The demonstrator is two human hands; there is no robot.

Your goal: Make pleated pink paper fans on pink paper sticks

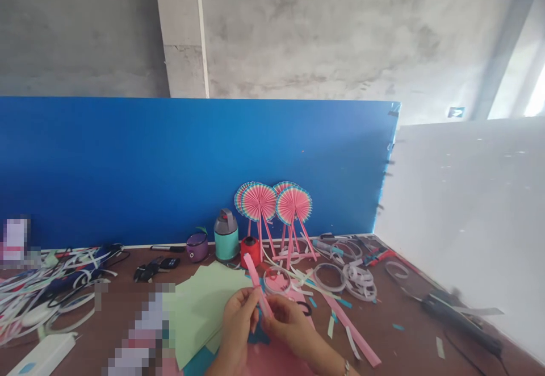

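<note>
The long, narrow folded pink paper strip [252,271] sits right at the hands, held up over the brown surface [409,345]. Its long axis slants: the free end points away from the person and a little left, toward the small red container [250,250], while the near end runs down to the right. What seems to matter most is this slant, with 1 hand on each side. The left hand [239,316] pinches the strip near mid-length, thumb on top; the right hand [287,320] grips the near, lower end with bent fingers. Both are in contact, so neither is nearer. Light green paper sheets [198,308] lie just left, under the left hand's side.
</note>
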